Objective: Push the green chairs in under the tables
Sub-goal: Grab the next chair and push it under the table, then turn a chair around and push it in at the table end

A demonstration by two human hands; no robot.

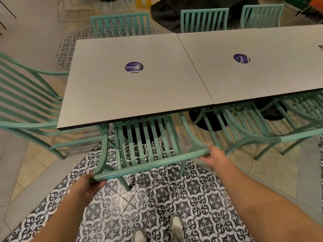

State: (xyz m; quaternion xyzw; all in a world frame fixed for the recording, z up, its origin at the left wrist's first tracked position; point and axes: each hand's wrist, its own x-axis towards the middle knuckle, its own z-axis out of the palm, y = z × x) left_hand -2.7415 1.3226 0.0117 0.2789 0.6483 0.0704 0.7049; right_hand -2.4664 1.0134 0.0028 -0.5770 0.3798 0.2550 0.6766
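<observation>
A green slatted chair (148, 163) stands right in front of me, its seat partly under the near edge of the left grey table (122, 91). My left hand (87, 186) grips the left end of its top back rail, and my right hand (214, 155) grips the right end. A second grey table (262, 75) adjoins the first on the right. Another green chair (262, 130) sits beside mine, partly under that right table.
A green chair (26, 102) stands at the table's left end, angled outward. Three more green chairs (120, 25) line the far side. Round purple stickers (134, 67) mark both tabletops. My shoes (176, 227) stand on patterned floor tiles.
</observation>
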